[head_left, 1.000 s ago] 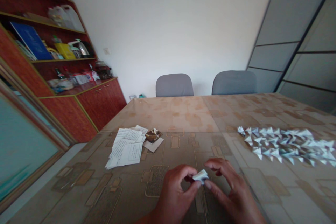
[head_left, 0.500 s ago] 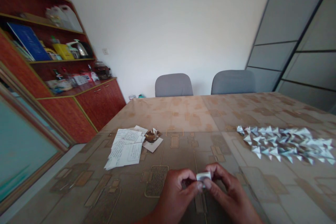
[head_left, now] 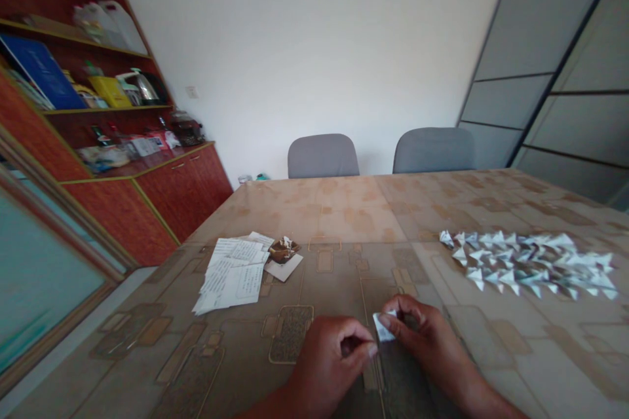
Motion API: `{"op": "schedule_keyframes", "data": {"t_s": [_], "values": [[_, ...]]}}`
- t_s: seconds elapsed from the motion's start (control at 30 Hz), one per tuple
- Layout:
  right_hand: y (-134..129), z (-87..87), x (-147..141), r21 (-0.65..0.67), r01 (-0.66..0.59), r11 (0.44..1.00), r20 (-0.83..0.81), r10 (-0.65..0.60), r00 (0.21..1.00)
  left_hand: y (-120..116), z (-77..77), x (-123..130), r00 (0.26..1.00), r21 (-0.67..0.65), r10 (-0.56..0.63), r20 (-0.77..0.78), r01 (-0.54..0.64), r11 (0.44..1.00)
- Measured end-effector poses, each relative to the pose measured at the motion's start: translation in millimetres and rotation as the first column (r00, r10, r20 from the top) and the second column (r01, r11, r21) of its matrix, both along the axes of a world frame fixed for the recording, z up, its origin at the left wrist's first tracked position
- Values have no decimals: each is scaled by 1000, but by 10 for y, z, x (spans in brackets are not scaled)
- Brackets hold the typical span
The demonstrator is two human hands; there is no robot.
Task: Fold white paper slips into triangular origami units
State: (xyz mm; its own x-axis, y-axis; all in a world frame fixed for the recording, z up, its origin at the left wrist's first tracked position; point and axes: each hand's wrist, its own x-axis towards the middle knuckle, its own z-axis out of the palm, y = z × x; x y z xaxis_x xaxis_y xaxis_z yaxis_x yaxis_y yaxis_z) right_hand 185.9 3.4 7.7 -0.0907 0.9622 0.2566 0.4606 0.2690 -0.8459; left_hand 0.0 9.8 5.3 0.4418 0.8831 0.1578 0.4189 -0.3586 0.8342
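Between the thumb and fingers of my right hand (head_left: 425, 334) is a small folded piece of white paper (head_left: 384, 328), its flat face partly showing. My left hand (head_left: 337, 353) is closed in a pinch, its fingertips close by the paper's lower left edge. Whether those fingertips touch the paper or grip something, I cannot tell. Both hands are just above the patterned table (head_left: 236, 353), near its front. To the right lie rows of small folded paper pieces (head_left: 531, 265) with pointed tips. A pile of printed paper slips (head_left: 233, 275) rests on the left.
Beside the slips lies a brown-and-white printed piece (head_left: 284, 250). Two grey chairs (head_left: 323, 156) (head_left: 433, 150) stand at the far edge of the table. A red-brown cabinet (head_left: 181, 190) with loaded shelves is at the left, and grey panelled doors (head_left: 515, 46) are at the right.
My left fingers have drawn slightly away from the paper's upper part. In my right hand the paper has turned, and more of its flat face shows. The view has shifted a little.
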Motion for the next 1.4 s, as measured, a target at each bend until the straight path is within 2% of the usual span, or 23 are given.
{"op": "schedule_keyframes", "data": {"t_s": [0.07,0.13,0.2,0.3,0.57,0.73,0.87,1.0,1.27,1.4], "values": [[62,-41,65,66,19,998,210,-33,977,14,19,-24,987,258,-69,-147,105,960],[109,-78,111,114,5,993,382,-48,923,31,30,-24,938,409,-165,-306,286,867],[134,-108,127,138,1,990,466,-65,882,44,17,-4,899,465,-161,-408,357,810],[143,-142,120,148,25,989,496,-96,863,53,-31,29,863,484,-136,-486,395,781],[167,-193,196,184,101,978,505,-182,844,62,-35,27,844,460,-157,-512,424,780],[66,-170,193,192,156,969,504,-233,831,74,-13,9,839,432,-193,-509,443,786],[19,-207,144,140,196,971,524,-240,817,66,-16,-9,841,417,-187,-508,429,801],[69,-230,221,83,223,971,517,-233,824,57,-12,-17,834,404,-195,-515,438,803],[113,-188,348,63,133,989,482,-147,864,63,-53,-24,833,409,-180,-524,431,804],[128,-202,318,102,-38,994,464,-14,885,58,-44,-30,824,403,-191,-534,446,799]]}}
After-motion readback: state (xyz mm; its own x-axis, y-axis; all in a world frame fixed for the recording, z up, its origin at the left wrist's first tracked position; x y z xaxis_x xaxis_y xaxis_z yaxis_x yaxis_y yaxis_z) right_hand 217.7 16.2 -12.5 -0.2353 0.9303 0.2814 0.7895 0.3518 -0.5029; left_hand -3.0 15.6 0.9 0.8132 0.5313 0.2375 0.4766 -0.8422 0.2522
